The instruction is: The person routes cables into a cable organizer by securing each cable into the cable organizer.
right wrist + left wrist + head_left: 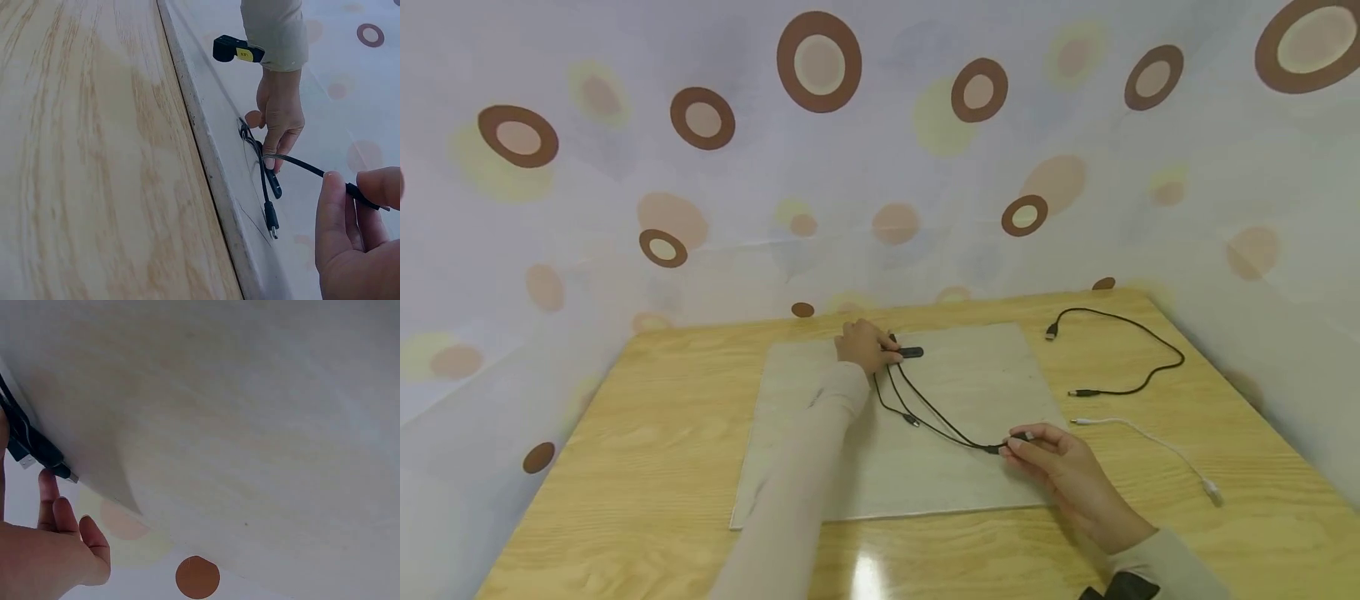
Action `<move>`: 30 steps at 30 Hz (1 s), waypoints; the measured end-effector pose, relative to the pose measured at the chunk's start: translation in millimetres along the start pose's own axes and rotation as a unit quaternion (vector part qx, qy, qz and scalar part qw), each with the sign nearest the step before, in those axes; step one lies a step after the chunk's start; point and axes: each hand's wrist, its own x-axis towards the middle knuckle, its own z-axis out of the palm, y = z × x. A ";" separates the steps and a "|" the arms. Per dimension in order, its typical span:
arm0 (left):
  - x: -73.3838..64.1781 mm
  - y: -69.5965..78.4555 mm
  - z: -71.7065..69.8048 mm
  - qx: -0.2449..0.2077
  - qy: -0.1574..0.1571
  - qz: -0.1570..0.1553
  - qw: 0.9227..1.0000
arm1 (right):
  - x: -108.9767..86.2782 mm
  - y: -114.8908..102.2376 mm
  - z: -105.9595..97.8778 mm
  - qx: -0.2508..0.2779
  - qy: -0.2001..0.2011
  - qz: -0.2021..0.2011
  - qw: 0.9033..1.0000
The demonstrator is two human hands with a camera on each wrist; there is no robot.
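A black multi-ended cable stretches across a pale board between both hands. At the board's back part, my left hand pinches the cable between thumb and finger, beside a small flat black piece. In the left wrist view, black connectors with metal tips lie by the left fingers. My right hand pinches the cable's other end, a black plug, over the board's right front part. One loose branch ends in a small connector between the hands.
On the wooden table, to the board's right, lie a curved black USB cable and a short white cable. A patterned sheet hangs along the back and sides. The left wrist bears a black camera.
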 end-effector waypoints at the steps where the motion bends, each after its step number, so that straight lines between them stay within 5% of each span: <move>1: -0.9 -0.1 -1.5 0.001 -0.003 -0.013 1.000 | 0.1 0.7 0.6 -0.002 -0.001 0.001 1.000; 10: 1.0 -2.0 -0.7 0.023 0.004 -0.044 0.999 | -3.6 -0.6 2.5 0.012 -0.004 -0.001 1.000; 18: -4.0 -2.9 7.5 0.080 0.054 0.033 0.995 | -4.8 -0.6 5.1 0.004 0.002 0.007 1.000; 25: -5.1 -3.1 5.1 0.083 0.073 0.071 0.991 | -5.1 -0.9 5.2 -0.001 0.000 0.003 1.000; 30: -6.3 -1.1 4.2 0.131 0.071 0.087 0.985 | -4.7 -1.5 4.9 0.001 -0.004 0.003 1.000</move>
